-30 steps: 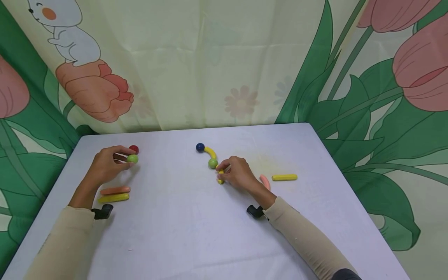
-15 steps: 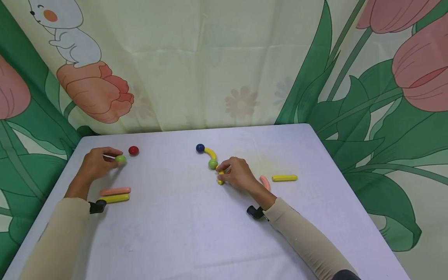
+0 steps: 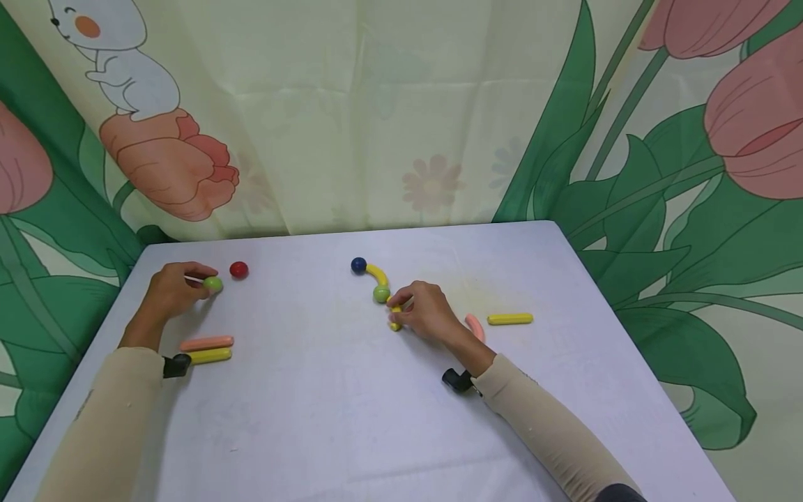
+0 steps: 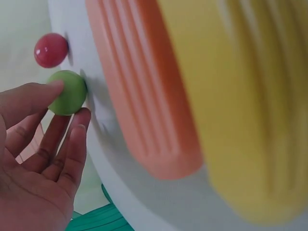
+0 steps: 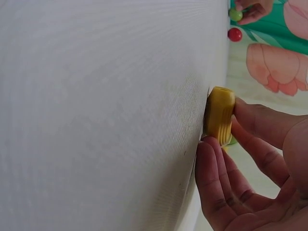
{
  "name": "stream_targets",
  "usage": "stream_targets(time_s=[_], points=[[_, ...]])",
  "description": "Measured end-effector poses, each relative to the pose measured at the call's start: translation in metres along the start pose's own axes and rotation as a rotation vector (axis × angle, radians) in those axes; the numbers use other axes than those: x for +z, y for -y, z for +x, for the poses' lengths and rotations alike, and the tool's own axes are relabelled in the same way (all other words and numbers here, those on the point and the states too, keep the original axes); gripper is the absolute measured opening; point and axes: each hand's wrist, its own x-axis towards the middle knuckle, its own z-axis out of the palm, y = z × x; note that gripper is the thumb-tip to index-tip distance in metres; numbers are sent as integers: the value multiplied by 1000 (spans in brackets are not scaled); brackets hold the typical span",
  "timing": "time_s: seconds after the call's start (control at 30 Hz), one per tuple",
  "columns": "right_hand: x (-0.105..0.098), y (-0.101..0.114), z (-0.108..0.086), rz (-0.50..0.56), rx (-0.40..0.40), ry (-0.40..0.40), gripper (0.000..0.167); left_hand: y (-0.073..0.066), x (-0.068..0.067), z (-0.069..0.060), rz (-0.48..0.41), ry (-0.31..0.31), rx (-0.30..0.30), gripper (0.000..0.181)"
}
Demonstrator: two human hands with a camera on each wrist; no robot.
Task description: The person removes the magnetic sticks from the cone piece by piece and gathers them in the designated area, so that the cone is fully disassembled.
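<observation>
The green ball (image 3: 213, 284) is at the far left of the white-covered surface (image 3: 301, 418), pinched between thumb and fingers in the grip of the left hand (image 3: 168, 296), with a red ball (image 3: 239, 270) just beside it. Near the middle, the grip of the right hand (image 3: 429, 312) pinches a ribbed yellow rod (image 5: 220, 115). Just beyond that, a second green ball (image 3: 381, 293) touches a curved yellow rod (image 3: 378, 272), whose other end meets a dark blue ball (image 3: 358, 265). A curved pink rod (image 3: 475, 326), partly hidden by the right wrist, lies near a straight yellow rod (image 3: 510, 318). By the left sleeve (image 3: 103, 418), a straight pink rod (image 3: 207, 342) and another yellow rod (image 3: 211, 355) lie side by side.
</observation>
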Motion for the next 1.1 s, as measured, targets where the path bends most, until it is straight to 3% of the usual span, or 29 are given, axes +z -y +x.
stream_targets(time_s=[0.73, 1.1], points=[[0, 1, -2, 14, -4, -7, 19, -1, -2, -5, 20, 5, 21, 52], [-1, 3, -4, 10, 5, -2, 19, -5, 3, -5, 31, 14, 28, 50]])
